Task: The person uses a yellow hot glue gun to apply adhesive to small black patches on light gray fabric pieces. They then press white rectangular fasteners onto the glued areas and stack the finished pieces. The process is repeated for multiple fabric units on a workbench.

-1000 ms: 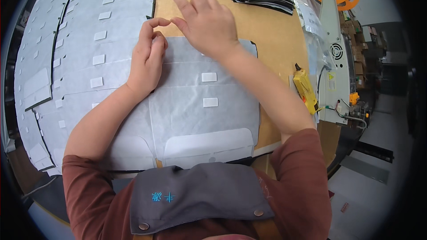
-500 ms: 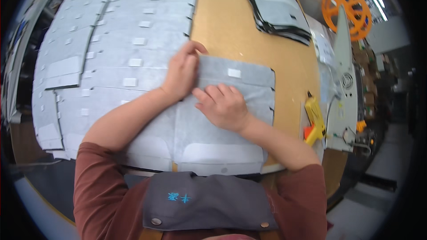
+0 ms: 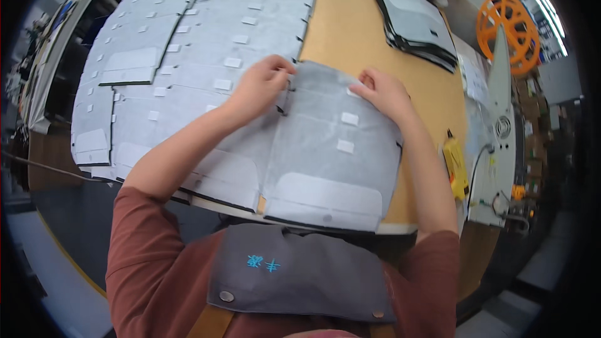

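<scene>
Directly before me lies a pale grey fabric panel (image 3: 313,166) with small white rectangular patches and a white pocket-shaped piece along its near edge. My left hand (image 3: 263,87) is closed at the panel's far left edge, with thumb and fingers pinched near the corner. At the far right part my right hand (image 3: 383,94) is closed on the panel, its thumb beside a white patch that it partly covers. Two patches, including this white patch (image 3: 349,119), show below it. The fabric near the right hand looks slightly bowed. What lies under the curled fingers is hidden.
Similar panels (image 3: 219,44) overlap in rows across the left of the table. Dark-edged pieces are stacked (image 3: 416,22) at the far right. A yellow glue gun (image 3: 455,166) lies beside my right forearm, near a pale machine (image 3: 494,169) and an orange reel (image 3: 508,32).
My right hand has moved from the panel's middle toward its far right edge, uncovering two white patches. My left hand stays near the far left corner. The whole view has shifted.
</scene>
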`<state>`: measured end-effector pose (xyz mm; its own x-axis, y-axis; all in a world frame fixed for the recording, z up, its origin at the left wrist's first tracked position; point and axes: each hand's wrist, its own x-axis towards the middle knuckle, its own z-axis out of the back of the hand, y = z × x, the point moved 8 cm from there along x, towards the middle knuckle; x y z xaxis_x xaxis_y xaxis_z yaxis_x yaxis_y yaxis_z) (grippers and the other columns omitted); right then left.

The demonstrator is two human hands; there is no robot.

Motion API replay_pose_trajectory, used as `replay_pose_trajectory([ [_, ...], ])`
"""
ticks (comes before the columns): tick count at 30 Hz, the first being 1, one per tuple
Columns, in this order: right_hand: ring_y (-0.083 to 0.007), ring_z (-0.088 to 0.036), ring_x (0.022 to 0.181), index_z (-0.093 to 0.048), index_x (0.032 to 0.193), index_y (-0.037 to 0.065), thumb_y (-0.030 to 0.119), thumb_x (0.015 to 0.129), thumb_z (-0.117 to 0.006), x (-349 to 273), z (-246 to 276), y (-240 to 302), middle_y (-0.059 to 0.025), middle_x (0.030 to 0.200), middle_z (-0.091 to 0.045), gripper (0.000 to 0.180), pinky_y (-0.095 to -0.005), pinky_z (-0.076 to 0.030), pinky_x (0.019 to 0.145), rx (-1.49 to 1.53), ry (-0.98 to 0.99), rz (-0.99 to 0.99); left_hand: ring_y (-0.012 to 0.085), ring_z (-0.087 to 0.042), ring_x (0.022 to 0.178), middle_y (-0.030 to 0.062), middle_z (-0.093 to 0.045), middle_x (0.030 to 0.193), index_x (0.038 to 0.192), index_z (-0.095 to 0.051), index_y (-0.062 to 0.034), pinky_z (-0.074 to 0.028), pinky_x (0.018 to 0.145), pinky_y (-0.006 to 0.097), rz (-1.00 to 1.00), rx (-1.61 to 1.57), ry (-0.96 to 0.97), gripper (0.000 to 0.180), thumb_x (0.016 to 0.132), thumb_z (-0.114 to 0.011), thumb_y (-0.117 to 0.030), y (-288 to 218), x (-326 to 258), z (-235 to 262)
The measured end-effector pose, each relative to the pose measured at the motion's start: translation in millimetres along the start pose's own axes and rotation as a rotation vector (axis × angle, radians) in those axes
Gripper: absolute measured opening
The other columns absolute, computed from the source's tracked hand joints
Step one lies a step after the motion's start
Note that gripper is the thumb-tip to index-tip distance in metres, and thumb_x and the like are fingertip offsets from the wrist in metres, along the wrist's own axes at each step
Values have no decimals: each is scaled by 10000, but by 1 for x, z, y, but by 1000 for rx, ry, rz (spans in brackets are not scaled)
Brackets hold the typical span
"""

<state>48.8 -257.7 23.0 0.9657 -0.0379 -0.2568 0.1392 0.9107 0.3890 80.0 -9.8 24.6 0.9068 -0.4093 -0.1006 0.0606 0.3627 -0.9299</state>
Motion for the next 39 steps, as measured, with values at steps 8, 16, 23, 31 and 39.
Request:
replay_pose_trajectory([
  [8, -122, -559, 841, -676, 923, 63, 188, 860, -711, -36, 38, -6, -4, 885, -621, 144, -256, -452, 761, 594, -168, 418, 21, -429, 575, 52, -651, 1084, 1188, -600, -32, -362, 491, 202, 115, -102, 90, 303, 959, -595, -231, 5, -68, 5],
  [16, -85, -543, 775, -653, 987, 21, 372, 841, -709, -24, 33, -53, 10, 800, -601, 384, -257, -450, 690, 95, -133, 116, 138, -564, 611, 115, -605, 676, 828, -629, 17, -467, 576, 334, 183, 203, 287, 313, 894, -691, -283, 36, -86, -44],
  [23, -77, -514, 532, -382, 1450, 101, 161, 806, -734, -77, -2, -91, 1, 713, -573, 737, -229, -412, 453, 699, -54, -213, 207, -600, 643, 153, -662, 740, 907, -638, 35, -485, 609, 366, -47, 327, 280, 327, 893, -681, -288, 12, -87, -34],
  [31, -54, -384, 622, -424, 1466, 133, 18, 803, -667, -103, -10, 64, 40, 803, -483, 715, -187, -370, 591, 593, -40, 192, 107, -611, 775, 73, -695, 843, 1065, -688, -4, -498, 722, 300, 114, 97, 143, 314, 891, -688, -265, 10, -85, 96],
  [39, -79, -576, 690, -643, 1198, 42, 96, 859, -661, 13, -40, 253, -16, 853, -616, 344, -240, -516, 643, 947, 169, 373, 180, -574, 741, 146, -654, 795, 906, -651, 40, -472, 734, 357, 77, 524, -313, 287, 840, -693, -237, 20, -106, 325],
])
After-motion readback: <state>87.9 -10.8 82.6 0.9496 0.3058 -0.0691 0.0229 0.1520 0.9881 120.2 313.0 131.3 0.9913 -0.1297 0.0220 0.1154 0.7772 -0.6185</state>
